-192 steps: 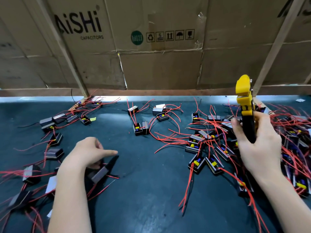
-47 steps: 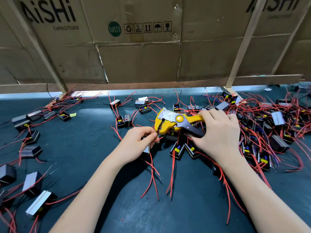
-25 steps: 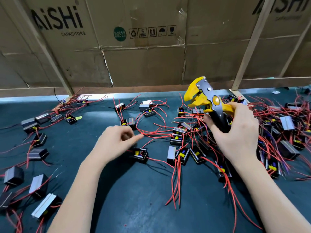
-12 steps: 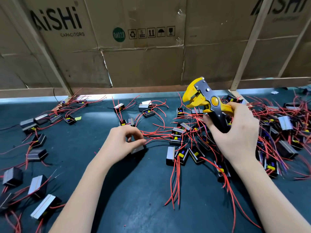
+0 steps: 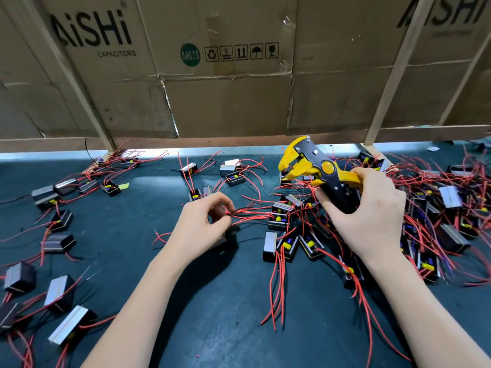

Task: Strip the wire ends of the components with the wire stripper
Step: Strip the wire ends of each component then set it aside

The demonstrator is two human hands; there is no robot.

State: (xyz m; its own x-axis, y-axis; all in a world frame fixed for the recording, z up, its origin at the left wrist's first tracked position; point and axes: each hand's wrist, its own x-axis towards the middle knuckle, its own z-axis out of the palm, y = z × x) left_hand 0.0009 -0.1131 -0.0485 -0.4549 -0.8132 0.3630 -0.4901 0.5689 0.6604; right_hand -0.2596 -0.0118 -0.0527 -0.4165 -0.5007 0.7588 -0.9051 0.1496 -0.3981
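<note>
Left hand (image 5: 204,224) pinching red wires (image 5: 249,215) running rightward toward open-mouthed wire stripper (image 5: 316,168) gripped in right hand (image 5: 372,208), up-right, near.

Two bare hands are in view, a left hand (image 5: 198,224) and a right hand (image 5: 369,211). There is one yellow wire stripper (image 5: 316,170). Small black box components (image 5: 269,245) with red wires (image 5: 276,282) lie scattered on one dark mat (image 5: 212,314): about fourteen can be counted on the left side, about six in a small cluster at the back centre, and a tangled pile on the right holds too many to count exactly, certainly more than twenty. Red wires number far beyond counting. Behind the mat stand flattened cardboard boxes (image 5: 228,75); two printed brand logos show, and three pale wooden struts (image 5: 393,75) lean across them.
</note>
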